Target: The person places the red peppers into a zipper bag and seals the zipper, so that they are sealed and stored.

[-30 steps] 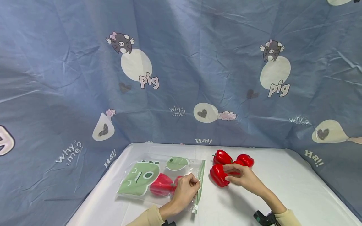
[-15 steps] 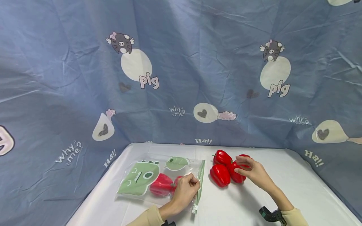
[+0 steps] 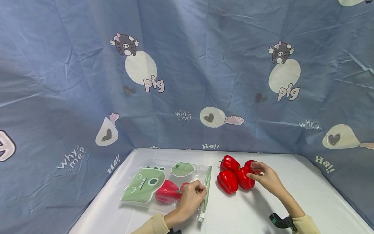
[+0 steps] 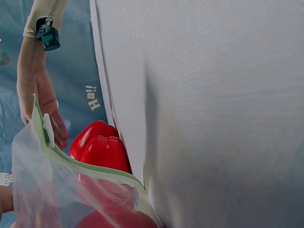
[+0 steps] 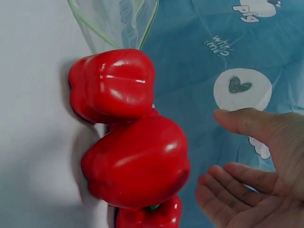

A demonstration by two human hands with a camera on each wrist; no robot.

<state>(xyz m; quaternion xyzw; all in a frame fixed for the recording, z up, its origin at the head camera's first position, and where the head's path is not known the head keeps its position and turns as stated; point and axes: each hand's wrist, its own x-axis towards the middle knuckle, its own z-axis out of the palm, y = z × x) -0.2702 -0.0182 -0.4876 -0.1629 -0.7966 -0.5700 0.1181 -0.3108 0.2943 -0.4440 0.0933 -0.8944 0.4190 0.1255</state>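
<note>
My left hand (image 3: pixel 191 196) pinches the zip edge of a clear zip bag (image 3: pixel 143 185) with green cartoon prints. Inside the bag lies a red bell pepper (image 3: pixel 166 191), with another red one partly hidden by that hand. In the left wrist view the bag's green mouth (image 4: pixel 114 175) gapes open. My right hand (image 3: pixel 267 177) hovers with relaxed, parted fingers beside the heap of loose peppers. Nearest to it is the middle bell pepper (image 3: pixel 244 178); behind its fingers a further pepper (image 3: pixel 250 163) shows partly. The right wrist view shows a gap between the right hand (image 5: pixel 289 156) and the peppers.
Two more bell peppers stand on the heap's left, one at the front (image 3: pixel 227 182) and one at the back (image 3: pixel 230 163). A white slider (image 3: pixel 201 217) sits at the bag's near corner. Behind the white table (image 3: pixel 280 162) hangs a blue printed cloth (image 3: pixel 187 81).
My right hand has moved right, from over the front left pepper to the right side of the heap, uncovering the middle pepper. The left hand and the bag have stayed put.
</note>
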